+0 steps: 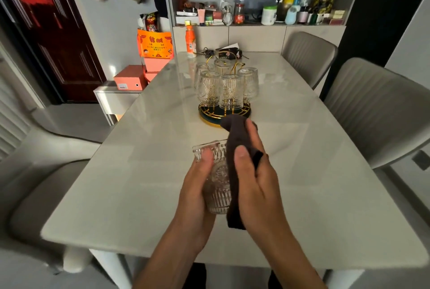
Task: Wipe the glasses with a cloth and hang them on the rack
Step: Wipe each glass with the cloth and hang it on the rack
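Observation:
My left hand [197, 186] grips a clear embossed glass [217, 186] above the near half of the table, its thick base pointing away from me. My right hand [258, 172] presses a dark brown cloth [235, 139] against the glass's right side; the cloth drapes over the glass and hangs below it. Farther back stands the round gold-wire rack [223, 115] with several matching glasses [231, 91] hanging upside down on its prongs.
The pale marble table [314, 184] has grey chairs [381, 107] on the right and one [41, 172] on the left. An orange bottle [190, 41] and small dark items [229, 53] sit at the far edge. Orange boxes [130, 78] stack on a side stand at left.

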`<act>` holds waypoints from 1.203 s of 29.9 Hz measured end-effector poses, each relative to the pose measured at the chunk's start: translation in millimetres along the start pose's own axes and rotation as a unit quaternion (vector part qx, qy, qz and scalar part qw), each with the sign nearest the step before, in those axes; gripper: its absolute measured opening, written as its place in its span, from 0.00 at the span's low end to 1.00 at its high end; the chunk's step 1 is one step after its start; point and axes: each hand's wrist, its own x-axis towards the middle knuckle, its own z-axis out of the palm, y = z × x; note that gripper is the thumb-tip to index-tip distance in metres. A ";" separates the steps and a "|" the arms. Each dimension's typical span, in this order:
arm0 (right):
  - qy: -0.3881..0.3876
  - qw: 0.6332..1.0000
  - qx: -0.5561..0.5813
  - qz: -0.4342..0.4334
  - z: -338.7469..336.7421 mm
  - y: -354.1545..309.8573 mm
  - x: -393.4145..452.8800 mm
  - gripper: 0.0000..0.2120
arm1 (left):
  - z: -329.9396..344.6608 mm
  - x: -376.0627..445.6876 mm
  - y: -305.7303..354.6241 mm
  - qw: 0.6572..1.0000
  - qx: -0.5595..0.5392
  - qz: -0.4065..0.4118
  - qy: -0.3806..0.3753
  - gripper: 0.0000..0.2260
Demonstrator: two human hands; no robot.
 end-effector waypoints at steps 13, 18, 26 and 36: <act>-0.006 0.996 -0.070 -0.061 14.9 -9.9 -15.2 0.27 | -7.1 2.8 5.7 0.999 -0.050 -0.020 -0.002 0.30; -0.002 0.998 0.055 -0.017 6.5 -3.0 -5.7 0.24 | -5.2 -0.2 2.2 1.000 0.021 0.016 0.013 0.29; -0.002 0.992 -0.094 -0.078 14.1 1.8 -18.1 0.26 | -8.5 1.8 -1.2 0.998 -0.013 -0.032 0.045 0.33; 0.013 0.974 0.192 0.120 13.9 5.9 -22.6 0.17 | -5.7 1.1 0.2 0.994 0.058 0.041 0.088 0.35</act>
